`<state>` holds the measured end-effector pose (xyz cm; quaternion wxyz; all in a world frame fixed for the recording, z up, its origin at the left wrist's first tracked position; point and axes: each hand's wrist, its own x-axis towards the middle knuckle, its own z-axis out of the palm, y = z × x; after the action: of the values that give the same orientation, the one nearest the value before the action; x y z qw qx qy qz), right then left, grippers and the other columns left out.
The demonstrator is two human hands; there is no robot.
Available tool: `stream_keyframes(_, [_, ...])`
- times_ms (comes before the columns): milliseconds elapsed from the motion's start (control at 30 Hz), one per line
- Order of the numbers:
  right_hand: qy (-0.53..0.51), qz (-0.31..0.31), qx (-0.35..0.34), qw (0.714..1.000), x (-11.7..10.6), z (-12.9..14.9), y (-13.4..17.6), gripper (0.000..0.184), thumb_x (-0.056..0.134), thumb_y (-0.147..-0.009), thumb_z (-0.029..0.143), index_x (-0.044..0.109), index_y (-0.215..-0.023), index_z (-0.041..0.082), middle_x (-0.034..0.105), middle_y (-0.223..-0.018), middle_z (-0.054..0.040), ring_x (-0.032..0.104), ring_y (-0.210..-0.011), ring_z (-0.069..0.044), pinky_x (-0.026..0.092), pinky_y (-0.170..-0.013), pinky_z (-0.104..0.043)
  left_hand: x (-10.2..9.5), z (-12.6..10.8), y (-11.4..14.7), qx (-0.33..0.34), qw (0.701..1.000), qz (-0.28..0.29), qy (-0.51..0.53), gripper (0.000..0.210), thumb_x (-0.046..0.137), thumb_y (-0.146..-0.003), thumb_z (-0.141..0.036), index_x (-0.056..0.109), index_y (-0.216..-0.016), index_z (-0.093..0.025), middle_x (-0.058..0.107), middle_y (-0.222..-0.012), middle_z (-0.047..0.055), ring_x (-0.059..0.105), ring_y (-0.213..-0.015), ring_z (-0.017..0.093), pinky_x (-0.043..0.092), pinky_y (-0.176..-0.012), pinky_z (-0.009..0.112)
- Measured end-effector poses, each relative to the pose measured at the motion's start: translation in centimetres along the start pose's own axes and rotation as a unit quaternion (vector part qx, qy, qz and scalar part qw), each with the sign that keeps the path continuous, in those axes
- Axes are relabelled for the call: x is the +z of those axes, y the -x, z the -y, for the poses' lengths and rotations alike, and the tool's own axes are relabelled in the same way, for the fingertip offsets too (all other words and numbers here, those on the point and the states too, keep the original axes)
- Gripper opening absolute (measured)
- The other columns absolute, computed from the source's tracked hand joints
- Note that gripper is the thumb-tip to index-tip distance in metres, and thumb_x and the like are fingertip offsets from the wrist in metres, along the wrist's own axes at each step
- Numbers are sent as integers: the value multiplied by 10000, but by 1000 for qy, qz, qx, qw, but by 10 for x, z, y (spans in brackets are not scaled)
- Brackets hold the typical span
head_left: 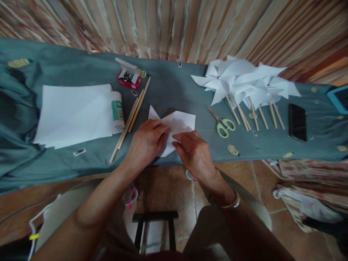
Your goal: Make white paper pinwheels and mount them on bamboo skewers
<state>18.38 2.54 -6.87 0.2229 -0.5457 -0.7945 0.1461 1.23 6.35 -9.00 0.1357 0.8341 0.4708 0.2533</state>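
A white paper piece (178,121), cut or folded into pointed flaps, lies near the table's front edge between my hands. My left hand (148,140) is closed on its left side, thumb and fingers pinching near the middle. From the right, my right hand (192,148) grips the paper with bent fingers close to its centre. The fingertips partly hide the folds there. Scissors (223,127) with green handles lie to the right of the paper. Left of it are several wooden sticks (133,114) and a red box (129,78) of small metal pins, its lid up.
A stack of white paper sheets (74,114) lies on the left, beside a green-and-white glue stick (117,110). Several white paper pinwheels (241,81) on sticks are piled at the back right. A dark phone (297,122) and a blue-edged device (338,99) lie farther right.
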Motion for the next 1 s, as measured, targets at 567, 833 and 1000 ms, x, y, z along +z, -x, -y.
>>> stream_keyframes(567, [92,24,-39,995,1,4,-1,208,494,-918,148,691,-985,149,684,-905,-91,530,-887,-246,457,-801,-361,0,-2,-1,1,1000,-6,-2,264,453,-944,-243,696,-969,-142,684,-935,87,613,-859,212,509,-791,344])
stream_keyframes(833, [98,48,-28,994,1,6,-1,251,460,-918,138,686,-1025,159,670,-940,-98,505,-911,-257,450,-799,-379,0,-3,0,-13,1000,5,2,242,463,-942,-233,683,-991,-144,675,-974,91,619,-892,209,509,-819,345])
stream_keyframes(1000, [101,51,-25,993,-1,9,-2,268,441,-922,128,686,-1025,158,670,-936,-105,494,-902,-262,451,-797,-393,0,-3,0,-15,1000,-4,2,229,465,-939,-233,677,-990,-162,672,-980,80,621,-890,197,511,-815,333])
